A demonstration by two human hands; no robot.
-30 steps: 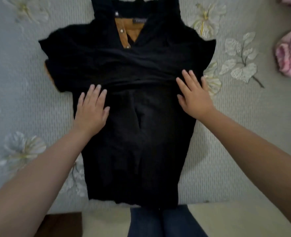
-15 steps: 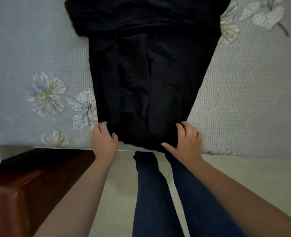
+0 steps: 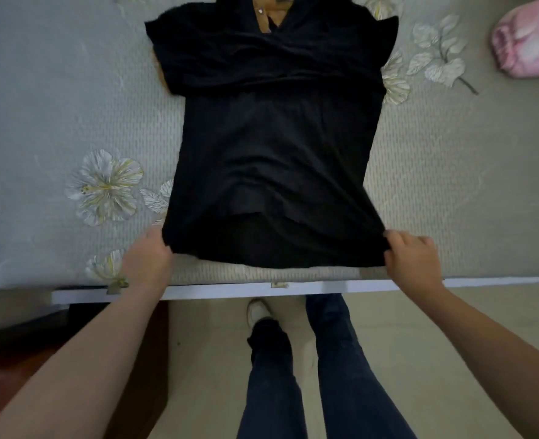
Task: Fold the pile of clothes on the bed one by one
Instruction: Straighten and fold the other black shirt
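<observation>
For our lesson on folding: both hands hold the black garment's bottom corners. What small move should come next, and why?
Probably lift the hem and carry it up toward the collar: the left hand and right hand grip the black garment's bottom corners, with its sleeves already folded in.

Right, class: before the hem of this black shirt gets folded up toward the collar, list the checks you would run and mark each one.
1. Left hand grips the hem's left corner: ok.
2. Right hand grips the right corner: ok.
3. Sleeves folded across the black shirt: ok.
4. Body flat: not ok, a crease bulges near the hem.
5. Shirt fully on the bed: ok.
6. Pink bundle away from the fold path: ok.
</observation>
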